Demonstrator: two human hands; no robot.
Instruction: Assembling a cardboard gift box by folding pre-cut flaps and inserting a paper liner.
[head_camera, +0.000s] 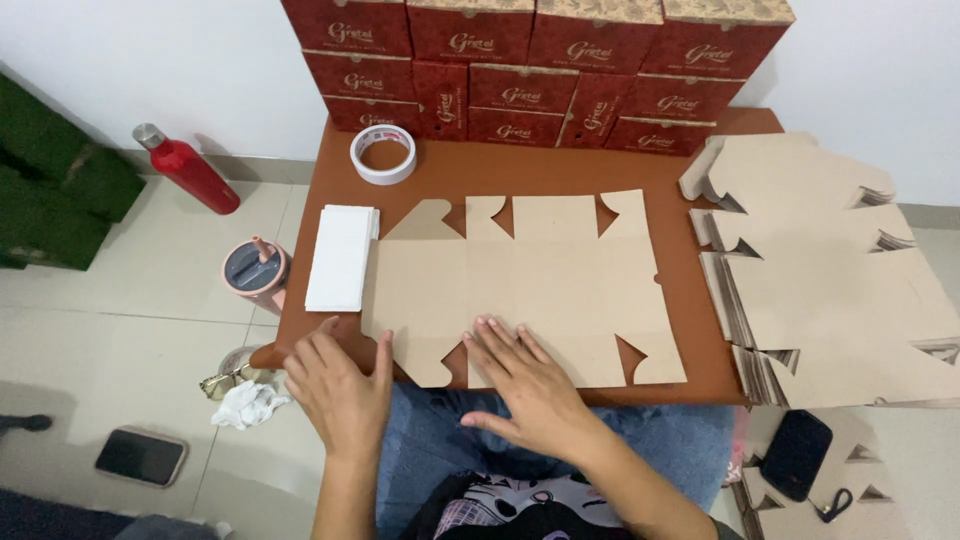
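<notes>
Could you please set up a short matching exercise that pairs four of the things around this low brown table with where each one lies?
Things:
1. flat die-cut brown cardboard sheet
2. white roll of tape
3. red metal bottle
4. stack of white paper sheets

Places:
A. on the tiled floor, left of the table
B. under the left hand and right hand
C. on the table's far left part, before the red boxes
D. on the table's left edge, beside the cardboard

Pairs: 1-B, 2-C, 3-A, 4-D
</notes>
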